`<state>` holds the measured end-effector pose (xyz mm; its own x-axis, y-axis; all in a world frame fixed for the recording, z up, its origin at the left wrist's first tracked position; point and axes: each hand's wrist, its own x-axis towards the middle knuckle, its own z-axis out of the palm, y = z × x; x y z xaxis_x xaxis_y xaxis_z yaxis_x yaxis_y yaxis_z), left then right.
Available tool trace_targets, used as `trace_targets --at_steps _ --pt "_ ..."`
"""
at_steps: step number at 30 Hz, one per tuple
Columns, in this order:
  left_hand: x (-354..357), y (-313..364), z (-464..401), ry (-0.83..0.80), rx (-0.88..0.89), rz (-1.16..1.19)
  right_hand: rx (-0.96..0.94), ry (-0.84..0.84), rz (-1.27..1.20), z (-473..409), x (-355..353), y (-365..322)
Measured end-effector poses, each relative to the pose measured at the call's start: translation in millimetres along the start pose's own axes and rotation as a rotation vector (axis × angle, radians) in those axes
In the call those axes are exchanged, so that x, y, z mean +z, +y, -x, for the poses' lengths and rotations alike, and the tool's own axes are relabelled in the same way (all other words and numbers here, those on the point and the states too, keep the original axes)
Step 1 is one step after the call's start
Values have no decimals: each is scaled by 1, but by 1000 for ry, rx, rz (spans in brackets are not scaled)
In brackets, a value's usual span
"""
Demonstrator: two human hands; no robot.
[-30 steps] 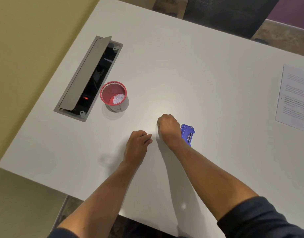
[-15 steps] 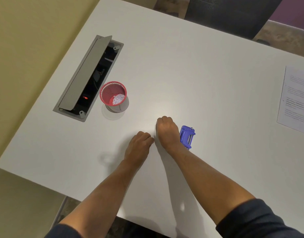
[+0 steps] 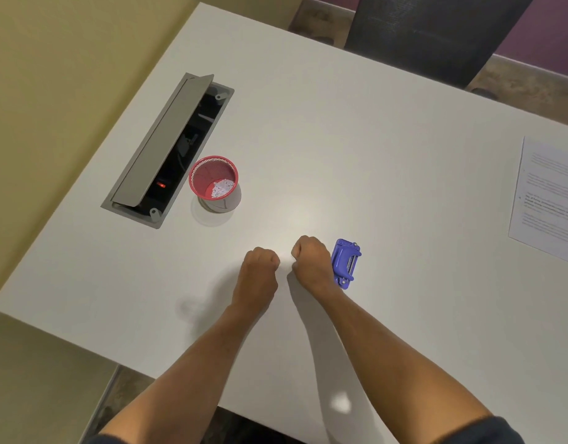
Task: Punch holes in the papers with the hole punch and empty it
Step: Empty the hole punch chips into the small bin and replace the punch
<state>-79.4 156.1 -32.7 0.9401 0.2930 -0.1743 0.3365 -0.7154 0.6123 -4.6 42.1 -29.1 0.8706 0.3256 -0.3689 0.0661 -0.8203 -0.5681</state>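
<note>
A small blue hole punch (image 3: 346, 261) lies on the white table (image 3: 356, 149), just right of my right hand (image 3: 311, 263). That hand is curled into a fist resting on the table, and nothing shows inside it. My left hand (image 3: 258, 277) is also a closed fist, a short gap to the left of the right one. A red mesh cup (image 3: 213, 177) with white paper bits in its bottom stands further left and back. Printed papers (image 3: 550, 197) lie at the table's right edge, partly cut off by the frame.
An open grey cable hatch (image 3: 160, 145) is set into the table left of the red cup, its lid tilted up. A dark chair (image 3: 436, 30) stands behind the far edge. The table's near-left corner and a yellow wall are on the left.
Both fists have stayed close together on the table; the left fist has shifted slightly nearer the right one. The hole punch has not moved.
</note>
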Motion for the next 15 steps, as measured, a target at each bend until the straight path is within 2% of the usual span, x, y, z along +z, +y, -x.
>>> trace_targets --at_steps 4,7,10,15 --pt "-19 11 -3 82 -314 435 291 -7 -565 1 -16 -8" --pt "-38 11 -8 116 -364 579 377 -54 -851 -1 -20 -16" --pt "-62 14 -14 161 -349 619 357 -89 -949 -7 -26 -35" --pt "-101 12 -39 261 -371 615 274 -127 -974 -21 -39 -85"
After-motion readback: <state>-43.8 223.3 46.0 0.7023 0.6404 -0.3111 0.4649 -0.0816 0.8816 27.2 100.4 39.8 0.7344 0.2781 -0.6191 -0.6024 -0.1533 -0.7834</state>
